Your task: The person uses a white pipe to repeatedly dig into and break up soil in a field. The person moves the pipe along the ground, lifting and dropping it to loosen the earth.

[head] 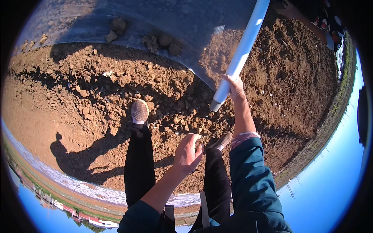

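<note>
My right hand [236, 88] grips a long roll of plastic film [244, 48] close to its near end, where a short grey core end [215, 106] sticks out. The roll slants up and away to the top edge of the view. From it, a sheet of clear film [180, 62] spreads left over the soil, with clods showing at its near edge. My left hand [187, 153] hangs in front of my legs, fingers curved, thumb apart, holding nothing. Below the hands lies loose, lumpy brown soil [186, 116].
At the upper right, another person's arm [309, 26] reaches in near the roll's far part. My left shoe [140, 110] and right shoe [223, 140] stand on the clods. Behind me runs a strip of whitish film [96, 190], with buildings [84, 218] farther off.
</note>
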`<act>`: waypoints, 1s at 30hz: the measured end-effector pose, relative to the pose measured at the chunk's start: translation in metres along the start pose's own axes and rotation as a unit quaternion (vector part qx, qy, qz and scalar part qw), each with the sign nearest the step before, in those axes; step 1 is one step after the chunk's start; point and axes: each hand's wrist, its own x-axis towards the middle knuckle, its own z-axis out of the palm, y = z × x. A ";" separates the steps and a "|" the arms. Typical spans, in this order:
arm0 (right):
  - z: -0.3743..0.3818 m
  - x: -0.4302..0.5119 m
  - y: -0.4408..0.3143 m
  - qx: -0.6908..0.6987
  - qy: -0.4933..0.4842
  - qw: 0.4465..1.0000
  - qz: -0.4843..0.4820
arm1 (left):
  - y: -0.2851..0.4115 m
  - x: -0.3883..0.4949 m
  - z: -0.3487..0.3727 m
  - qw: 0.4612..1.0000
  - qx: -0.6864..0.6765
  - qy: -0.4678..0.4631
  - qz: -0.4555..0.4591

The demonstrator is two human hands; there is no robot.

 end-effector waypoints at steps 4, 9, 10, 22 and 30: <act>-0.017 0.009 0.002 -0.121 -0.013 0.992 0.039 | 0.004 0.000 -0.003 1.000 -0.015 0.008 -0.006; 0.033 0.021 0.020 -0.324 0.187 0.924 -0.076 | -0.001 -0.006 0.001 0.997 0.001 -0.029 -0.065; 0.066 0.014 0.007 -0.352 0.222 0.908 -0.054 | -0.002 -0.009 0.002 0.998 0.003 -0.026 -0.062; -0.078 -0.001 -0.028 -0.135 -0.081 0.986 0.046 | -0.012 -0.013 0.009 0.998 -0.002 -0.041 -0.054; 0.011 0.011 -0.014 -0.552 0.215 0.733 -0.335 | -0.018 -0.021 0.021 0.993 -0.084 -0.021 -0.085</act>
